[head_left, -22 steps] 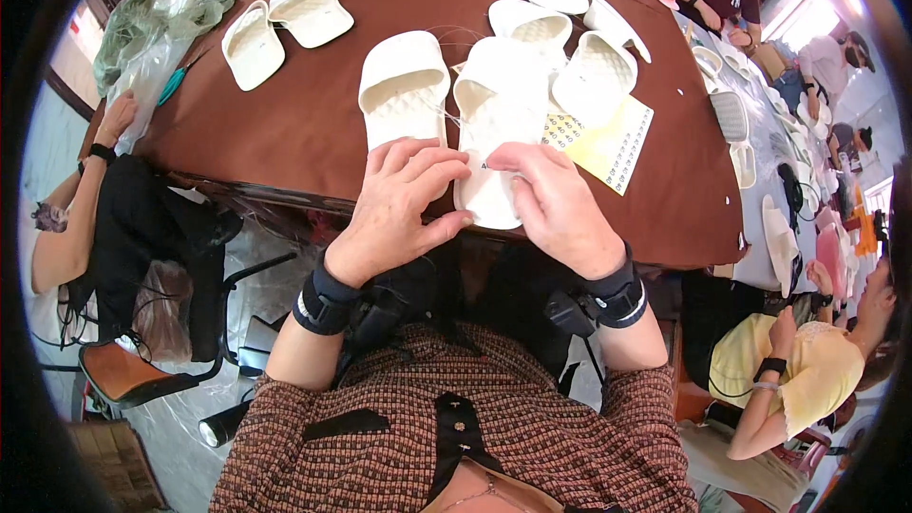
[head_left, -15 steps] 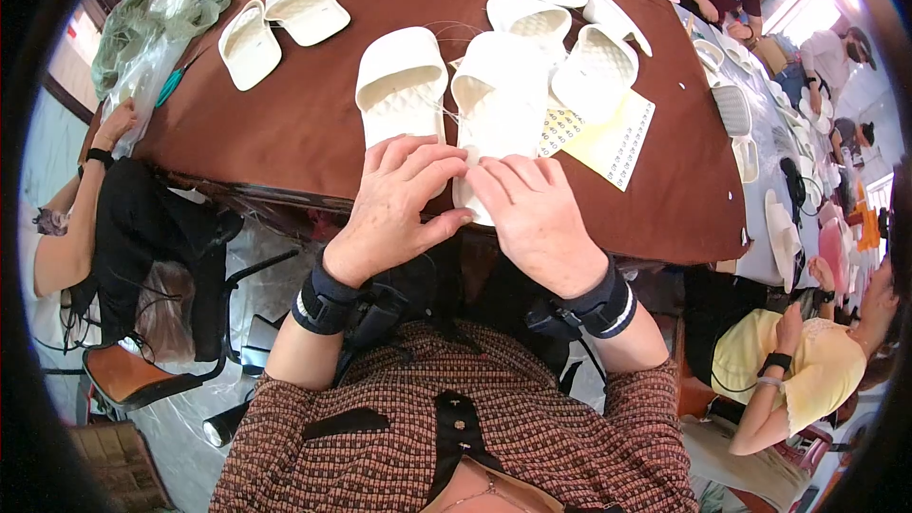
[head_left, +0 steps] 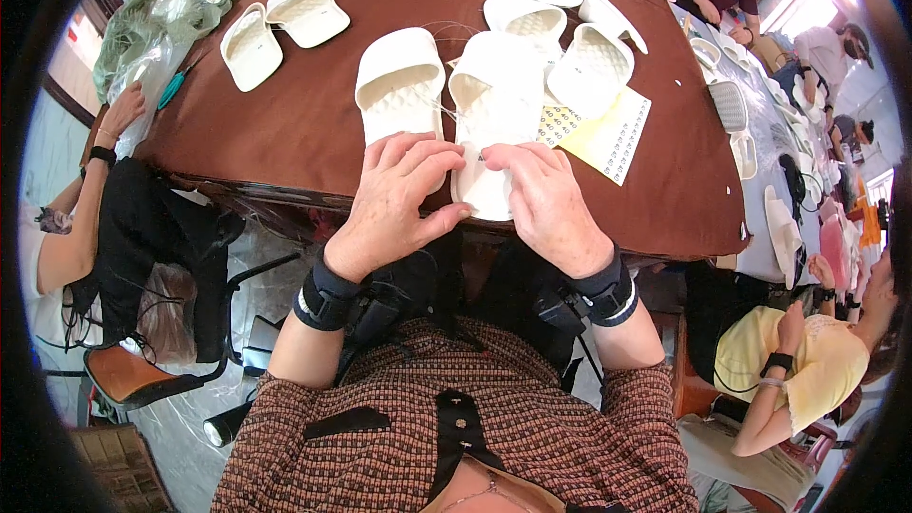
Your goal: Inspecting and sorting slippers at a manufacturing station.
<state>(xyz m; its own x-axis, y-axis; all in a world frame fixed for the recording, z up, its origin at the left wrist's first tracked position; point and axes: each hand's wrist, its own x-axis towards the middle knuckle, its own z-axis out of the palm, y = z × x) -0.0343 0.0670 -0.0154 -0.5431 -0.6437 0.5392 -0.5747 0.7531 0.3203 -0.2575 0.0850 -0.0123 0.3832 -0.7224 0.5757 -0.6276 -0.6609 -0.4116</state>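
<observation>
Two white slide sandals lie side by side before me, toes pointing away: a left slide and a right slide. My left hand rests with fingers stretched over the left slide's heel, its thumb reaching the edge of the right slide. Against the heel of the right slide, my right hand lies on the outer side with a fingertip on the footbed, close to a small dark mark. Thin clear thread loops over both slides. Partly under other slides is a yellow-and-white label sheet.
A brown-covered table carries another pair of white slides at the far left and several more at the right. Teal-handled scissors lie near clear plastic bags. A co-worker's hand is at the left edge.
My right hand has shifted slightly to the right, uncovering the right slide's heel and its small dark mark. My left hand stays nearly in place.
</observation>
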